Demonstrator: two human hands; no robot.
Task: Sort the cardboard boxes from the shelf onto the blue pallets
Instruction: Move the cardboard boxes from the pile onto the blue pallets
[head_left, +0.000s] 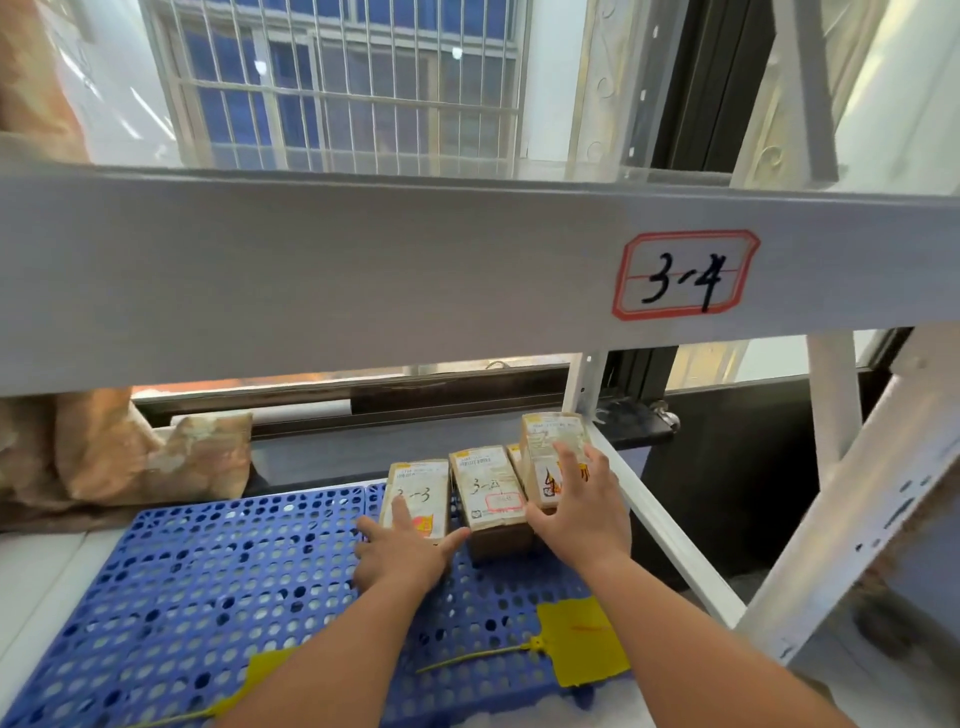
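Observation:
Three small cardboard boxes stand in a row at the far right of a blue perforated pallet (208, 571). My left hand (400, 551) rests with spread fingers on the left box (423, 493), marked "3-3". The middle box (488, 488) stands untouched between my hands. My right hand (582, 509) lies flat against the front of the right box (550, 441), which sits higher, and behind it a further box edge shows. Whether either hand grips its box is unclear.
A white shelf beam (363, 275) labelled "3-4" (685, 275) crosses overhead. White shelf frame bars (670, 525) run along the right. Two yellow tag ties (582, 639) lie on the pallet's near edge. Crumpled brown bags (130, 457) sit at the back left, a barred window behind.

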